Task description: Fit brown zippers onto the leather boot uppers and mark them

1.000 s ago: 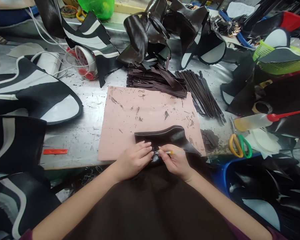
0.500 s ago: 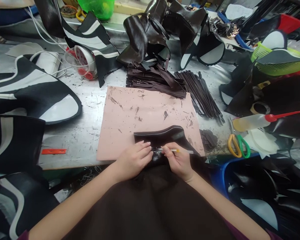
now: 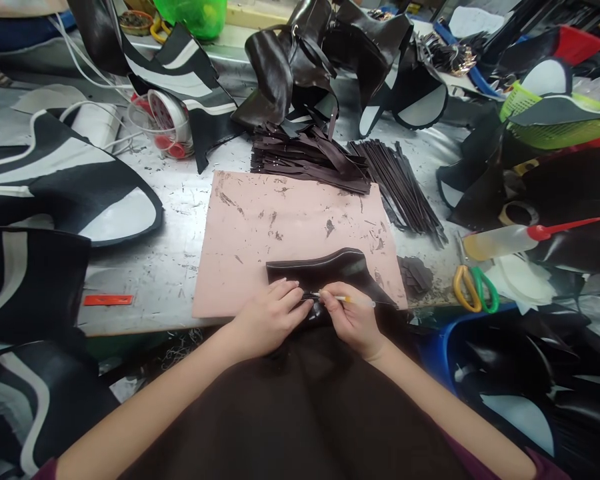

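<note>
A dark brown, glossy leather piece (image 3: pixel 320 267) with a stitched upper edge lies at the front of a pink board (image 3: pixel 250 227), its near part running down toward my lap. My left hand (image 3: pixel 267 320) lies over its left side, fingers stretched out and pressed down on the leather. My right hand (image 3: pixel 353 320) pinches a slim pen-like tool (image 3: pixel 353 301) with a clear and yellow shaft. Its thin tip points left, at the leather close to my left fingertips. Whether it is a pen or a fine brush, I cannot tell.
Dark leather strips (image 3: pixel 305 157) are heaped behind the board, with thin cords (image 3: pixel 403 187) alongside. Scissors (image 3: pixel 475 288) and a red-tipped bottle (image 3: pixel 505 241) lie at right, above a blue bin (image 3: pixel 443 347). Boot-shaped pieces (image 3: pixel 70 180) cover the left side.
My right hand and the pen-like tool have shifted slightly left along the leather, toward my left hand. My left index finger or thumb now reaches a little further right.
</note>
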Demonstrator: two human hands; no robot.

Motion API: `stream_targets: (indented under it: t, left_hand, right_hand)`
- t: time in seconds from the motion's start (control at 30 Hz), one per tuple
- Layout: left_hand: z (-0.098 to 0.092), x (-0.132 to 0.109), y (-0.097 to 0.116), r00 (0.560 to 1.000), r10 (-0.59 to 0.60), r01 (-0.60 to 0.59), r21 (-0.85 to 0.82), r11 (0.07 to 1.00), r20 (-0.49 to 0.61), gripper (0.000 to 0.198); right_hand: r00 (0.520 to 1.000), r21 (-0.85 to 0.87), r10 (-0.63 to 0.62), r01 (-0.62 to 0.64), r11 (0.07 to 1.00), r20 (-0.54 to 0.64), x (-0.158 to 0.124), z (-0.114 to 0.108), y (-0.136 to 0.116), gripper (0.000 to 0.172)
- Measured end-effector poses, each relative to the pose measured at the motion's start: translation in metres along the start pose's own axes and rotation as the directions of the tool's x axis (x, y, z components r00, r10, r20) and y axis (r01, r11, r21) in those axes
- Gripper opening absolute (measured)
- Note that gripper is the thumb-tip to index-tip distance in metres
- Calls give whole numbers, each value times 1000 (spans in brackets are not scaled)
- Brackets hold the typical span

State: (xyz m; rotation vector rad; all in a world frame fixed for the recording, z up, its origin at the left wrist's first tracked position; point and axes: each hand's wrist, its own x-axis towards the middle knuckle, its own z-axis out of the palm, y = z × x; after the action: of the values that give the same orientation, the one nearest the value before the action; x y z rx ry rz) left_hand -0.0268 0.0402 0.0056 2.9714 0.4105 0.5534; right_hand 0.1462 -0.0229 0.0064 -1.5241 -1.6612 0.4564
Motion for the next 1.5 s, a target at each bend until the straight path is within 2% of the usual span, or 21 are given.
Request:
stream_targets:
  t: [0.67,0.9,1.33,1.43,1.5]
  left_hand:
    - [1,0,-2,999,5,-5,-13,1000,-32,28]
    - [1,1,-2,999,4,-5,-20,1000,-39,28]
    - [3,0,-2,998,0,-1,-17,1000,-59,27]
    - [2,-1,-1,996,8,-8,-3,1000,-93,24]
    - [-2,-6,-2,986,23,-24,-4,1000,-163,19]
  right_hand:
    - [999,-12,-22,22,1000,49,-1,-1,1,14]
    - [1000,0,9,-9,1000,5,-1,0,0,13]
    - [1000,-20,13,-13,1000,9,2,0,1,15]
    - [999,-20,22,-21,1000,39,2,-3,-5,18]
    - [999,4,47,-47,999,23,3,-14,-16,21]
